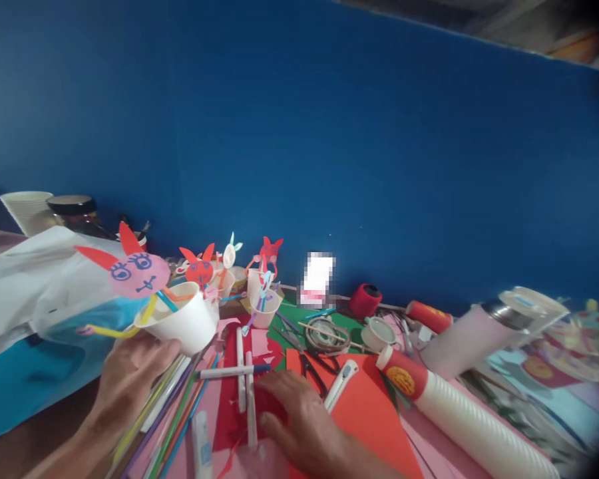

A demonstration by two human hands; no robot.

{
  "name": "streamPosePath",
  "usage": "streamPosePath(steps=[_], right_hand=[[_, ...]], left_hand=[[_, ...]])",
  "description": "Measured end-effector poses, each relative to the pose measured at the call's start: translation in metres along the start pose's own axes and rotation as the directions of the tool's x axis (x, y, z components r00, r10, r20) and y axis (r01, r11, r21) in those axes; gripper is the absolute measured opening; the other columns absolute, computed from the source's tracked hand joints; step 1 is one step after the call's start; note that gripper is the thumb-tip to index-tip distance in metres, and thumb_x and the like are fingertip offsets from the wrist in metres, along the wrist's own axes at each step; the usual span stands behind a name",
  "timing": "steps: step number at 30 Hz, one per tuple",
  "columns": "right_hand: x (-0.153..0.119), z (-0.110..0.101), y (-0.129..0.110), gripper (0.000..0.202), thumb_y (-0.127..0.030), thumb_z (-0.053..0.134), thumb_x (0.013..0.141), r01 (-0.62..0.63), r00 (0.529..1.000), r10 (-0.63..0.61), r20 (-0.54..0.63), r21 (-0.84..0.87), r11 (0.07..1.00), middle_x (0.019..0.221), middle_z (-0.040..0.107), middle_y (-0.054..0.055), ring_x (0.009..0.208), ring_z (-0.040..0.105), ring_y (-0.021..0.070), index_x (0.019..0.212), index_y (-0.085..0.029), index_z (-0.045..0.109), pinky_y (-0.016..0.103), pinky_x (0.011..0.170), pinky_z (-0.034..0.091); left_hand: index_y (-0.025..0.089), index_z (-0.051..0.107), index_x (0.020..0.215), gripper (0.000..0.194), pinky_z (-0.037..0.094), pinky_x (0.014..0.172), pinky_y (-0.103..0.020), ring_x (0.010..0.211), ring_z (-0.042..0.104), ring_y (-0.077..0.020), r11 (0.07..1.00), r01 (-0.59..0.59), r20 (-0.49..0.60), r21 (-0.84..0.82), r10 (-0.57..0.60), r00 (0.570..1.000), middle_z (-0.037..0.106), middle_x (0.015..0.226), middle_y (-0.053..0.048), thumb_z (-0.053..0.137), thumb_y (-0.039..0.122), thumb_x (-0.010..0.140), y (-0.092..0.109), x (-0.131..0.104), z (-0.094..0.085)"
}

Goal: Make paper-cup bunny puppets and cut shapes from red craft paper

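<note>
My left hand [134, 372] is closed around a white paper cup [187, 322], which is tilted. From this cup rises a pink paper face [140, 274] with red ears and drawn blue eyes, and a yellow pipe-cleaner arm [112, 331] sticks out to the left. My right hand [297, 416] lies with its fingers spread over red paper, beside white markers [251, 399] and a dark-capped marker [234, 371]. Nothing shows gripped in it. Behind stand more cups with figures, among them a red rabbit face [199, 271].
Pipe cleaners [172, 412] lie between the hands. Black-handled scissors [312, 372] and a white cutter [341, 384] rest right of centre. A long stack of cups [472, 416], a pale flask [462, 342] and a red spool [365, 301] are at the right. White sheets [44, 283] cover the left.
</note>
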State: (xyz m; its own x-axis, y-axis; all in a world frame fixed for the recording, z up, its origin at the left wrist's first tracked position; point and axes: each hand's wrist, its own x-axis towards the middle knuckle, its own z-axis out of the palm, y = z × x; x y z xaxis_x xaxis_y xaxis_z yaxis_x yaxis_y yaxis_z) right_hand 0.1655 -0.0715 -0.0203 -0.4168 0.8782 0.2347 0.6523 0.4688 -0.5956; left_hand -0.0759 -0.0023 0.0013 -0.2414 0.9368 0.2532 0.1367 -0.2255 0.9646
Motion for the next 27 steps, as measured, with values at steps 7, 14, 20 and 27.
streamPosePath(steps=[7,14,20,27], right_hand=[[0.049,0.032,-0.026,0.044,-0.038,0.053,0.078,0.035,0.999,-0.042,-0.030,-0.198,0.980,0.116,0.051,0.007,0.103,0.044,0.0256,0.117,-0.021,0.043,0.041,0.085,0.037],[0.079,0.054,-0.028,0.042,-0.050,0.044,0.080,-0.029,0.996,0.001,-0.086,-0.324,0.946,0.116,0.048,0.009,0.102,0.043,0.0279,0.110,-0.022,0.046,0.049,0.083,0.036],[0.085,0.065,-0.026,0.033,-0.041,0.048,0.079,-0.042,0.997,0.023,-0.069,-0.282,0.959,0.109,0.052,0.008,0.103,0.042,0.0272,0.105,-0.019,0.049,0.046,0.084,0.036],[0.049,0.051,-0.019,0.048,-0.036,0.055,0.075,0.065,0.997,-0.072,-0.022,-0.219,0.973,0.115,0.052,0.007,0.106,0.043,0.0246,0.118,-0.019,0.040,0.047,0.099,0.020]], left_hand=[[0.013,0.051,0.111,0.050,0.046,0.084,-0.030,0.094,0.059,-0.0240,0.984,0.063,0.179,-0.169,-0.032,0.983,0.068,0.095,-0.006,0.065,0.033,0.067,-0.012,-0.006,-0.002],[0.012,0.051,0.110,0.050,0.044,0.088,-0.033,0.102,0.054,-0.0268,0.992,0.059,0.192,-0.112,-0.037,0.981,0.063,0.107,-0.008,0.064,0.034,0.067,-0.009,-0.006,0.004],[0.012,0.048,0.113,0.050,0.043,0.088,-0.030,0.104,0.053,-0.0260,0.991,0.068,0.181,-0.113,-0.046,0.982,0.063,0.106,-0.006,0.058,0.036,0.072,-0.001,-0.009,0.006],[0.010,0.053,0.107,0.048,0.044,0.086,-0.031,0.101,0.054,-0.0270,0.995,0.055,0.151,-0.085,-0.041,0.988,0.066,0.099,-0.006,0.059,0.038,0.069,-0.003,-0.006,0.011]])
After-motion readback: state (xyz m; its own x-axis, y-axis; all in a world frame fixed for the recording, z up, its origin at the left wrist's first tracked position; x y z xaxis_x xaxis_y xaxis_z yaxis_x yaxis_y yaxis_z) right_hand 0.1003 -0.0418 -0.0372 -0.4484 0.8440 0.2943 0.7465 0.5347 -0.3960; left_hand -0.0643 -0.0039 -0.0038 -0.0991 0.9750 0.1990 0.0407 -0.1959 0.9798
